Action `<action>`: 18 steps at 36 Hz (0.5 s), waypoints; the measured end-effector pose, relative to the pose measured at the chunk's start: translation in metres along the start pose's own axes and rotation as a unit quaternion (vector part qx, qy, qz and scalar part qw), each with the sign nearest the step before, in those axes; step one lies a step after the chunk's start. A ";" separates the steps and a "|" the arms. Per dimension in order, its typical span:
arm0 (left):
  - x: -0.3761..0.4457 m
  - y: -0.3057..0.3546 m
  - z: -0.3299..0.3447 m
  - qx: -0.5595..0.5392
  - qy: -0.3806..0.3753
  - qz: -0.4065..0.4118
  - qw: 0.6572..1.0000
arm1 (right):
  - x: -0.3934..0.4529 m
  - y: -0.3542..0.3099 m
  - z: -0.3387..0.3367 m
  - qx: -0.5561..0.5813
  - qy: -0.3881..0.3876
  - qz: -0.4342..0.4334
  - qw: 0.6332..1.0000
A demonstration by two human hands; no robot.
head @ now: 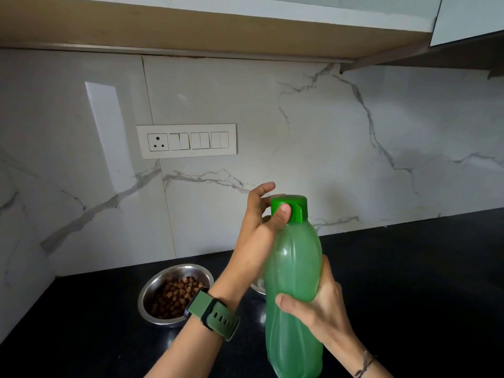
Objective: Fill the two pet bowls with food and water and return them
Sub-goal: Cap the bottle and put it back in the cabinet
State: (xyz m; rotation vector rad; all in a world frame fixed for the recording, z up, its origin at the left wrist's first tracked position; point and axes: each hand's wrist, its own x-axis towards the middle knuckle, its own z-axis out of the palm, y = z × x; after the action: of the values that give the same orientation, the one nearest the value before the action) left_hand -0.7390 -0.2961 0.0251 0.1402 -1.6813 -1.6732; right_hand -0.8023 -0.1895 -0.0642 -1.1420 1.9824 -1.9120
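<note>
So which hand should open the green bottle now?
Probably the left hand. Its thumb already presses the green cap, with fingers curled behind it. The right hand grips the bottle body lower down, keeping it upright, so it is better placed as the steadying grip.

Bottle (293,282) was translucent green, its cap (293,210) a deeper solid green. Watch strap (215,315) olive green with a dark buckle. Countertop (409,268) glossy black. Backsplash (327,132) white marble, veined grey. Switch plate (186,141) off-white. Steel bowl (152,290) silver, holding brown kibble (174,296). Cabinet underside (191,31) tan.
</note>
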 end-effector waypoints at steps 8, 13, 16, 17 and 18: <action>-0.002 0.012 0.007 0.224 0.019 0.034 0.974 | -0.004 -0.005 0.003 0.030 -0.025 -0.015 0.999; 0.009 0.025 0.000 0.198 -0.003 0.020 0.980 | 0.003 -0.018 -0.005 0.044 -0.071 -0.056 0.995; 0.017 0.034 0.000 0.170 -0.018 0.027 0.985 | 0.013 -0.031 -0.009 0.045 -0.093 -0.084 0.991; 0.020 0.038 0.002 0.161 -0.020 0.029 0.986 | 0.017 -0.035 -0.011 0.048 -0.101 -0.090 0.990; 0.022 0.041 0.004 0.155 -0.021 0.031 0.987 | 0.020 -0.039 -0.013 0.054 -0.108 -0.090 0.989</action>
State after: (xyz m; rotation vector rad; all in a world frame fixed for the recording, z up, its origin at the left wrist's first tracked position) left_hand -0.7400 -0.2999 0.0720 0.2005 -1.9502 -1.3677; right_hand -0.8084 -0.1870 -0.0186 -1.4700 1.6949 -1.8590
